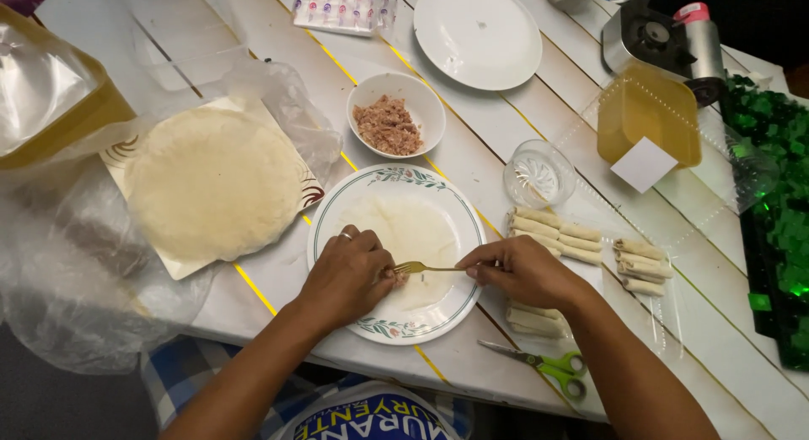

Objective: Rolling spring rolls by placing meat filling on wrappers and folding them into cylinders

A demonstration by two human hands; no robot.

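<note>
right hand (522,271) holding fork (425,268), meat bowl (396,114), scissors (543,364) nearby

A clear blister pack (343,6) sits top centre; a blank white label (644,163) lies on the yellow tub (647,111), upper right.

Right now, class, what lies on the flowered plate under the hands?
A thin pale wrapper lies on the flowered plate; the right hand holds a fork over it. The left hand hides whatever filling sits beneath.
</note>
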